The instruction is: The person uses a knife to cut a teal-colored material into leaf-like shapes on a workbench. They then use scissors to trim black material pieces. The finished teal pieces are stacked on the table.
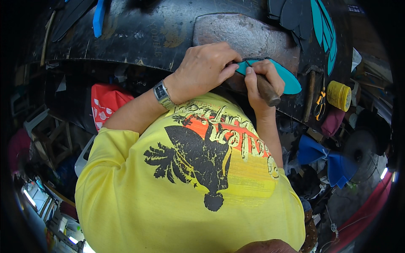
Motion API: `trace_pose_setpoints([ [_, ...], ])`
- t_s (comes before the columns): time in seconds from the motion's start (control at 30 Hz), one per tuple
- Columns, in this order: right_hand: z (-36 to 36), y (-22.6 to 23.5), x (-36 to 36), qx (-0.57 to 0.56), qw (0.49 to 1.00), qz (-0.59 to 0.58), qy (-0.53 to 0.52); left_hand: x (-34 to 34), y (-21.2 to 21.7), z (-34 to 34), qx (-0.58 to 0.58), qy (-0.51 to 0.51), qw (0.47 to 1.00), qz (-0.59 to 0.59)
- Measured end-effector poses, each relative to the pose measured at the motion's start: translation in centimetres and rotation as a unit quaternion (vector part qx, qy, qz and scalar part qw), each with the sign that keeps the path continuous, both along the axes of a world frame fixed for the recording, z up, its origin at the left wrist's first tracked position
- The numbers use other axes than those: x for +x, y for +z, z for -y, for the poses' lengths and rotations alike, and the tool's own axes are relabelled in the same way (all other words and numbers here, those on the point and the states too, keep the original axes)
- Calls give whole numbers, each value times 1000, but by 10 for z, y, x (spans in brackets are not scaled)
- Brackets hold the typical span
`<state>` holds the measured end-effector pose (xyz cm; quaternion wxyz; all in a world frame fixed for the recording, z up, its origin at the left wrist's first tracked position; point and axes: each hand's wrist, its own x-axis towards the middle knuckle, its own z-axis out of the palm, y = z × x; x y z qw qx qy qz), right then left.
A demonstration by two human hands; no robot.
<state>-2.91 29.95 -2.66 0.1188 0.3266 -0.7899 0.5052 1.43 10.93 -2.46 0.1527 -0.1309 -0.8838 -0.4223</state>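
A teal sole-shaped piece (pixel 287 79) lies slanted over the near edge of a worn grey-brown slab (pixel 247 31), with a dark strip along its far edge. My right hand (pixel 270 76) is closed around an awl-like tool (pixel 267 90) with a wooden handle. Its thin dark shaft points at the sole's left part, close to my left fingertips. My left hand (pixel 206 65), a watch (pixel 161 92) on its wrist, pinches the sole's left end between thumb and forefinger. What exactly lies between those fingertips is partly hidden.
Right of the slab lie a wooden-handled hammer (pixel 310 95), orange-handled cutters (pixel 320 103) and a yellow tub (pixel 338 96). Dark cut pieces (pixel 289 17) and teal ones (pixel 322 31) rest at the far right. A blue strip (pixel 98 19) is far left; a red bag (pixel 109 103) hangs below the table edge.
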Motion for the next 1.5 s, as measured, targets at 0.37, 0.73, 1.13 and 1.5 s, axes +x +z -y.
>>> trace_pose_setpoints([
  [0.37,-2,-1,2,-49,999,23,4,-3,-1,3,3,-19,1000,-5],
  [0.73,2,2,0,9,999,-23,22,-2,0,1,-4,-12,1000,11],
  [1.13,1,-1,2,-39,999,24,19,3,3,3,-6,-8,1000,12],
  [1.5,0,4,-1,6,999,-7,45,2,1,3,0,-20,1000,1],
])
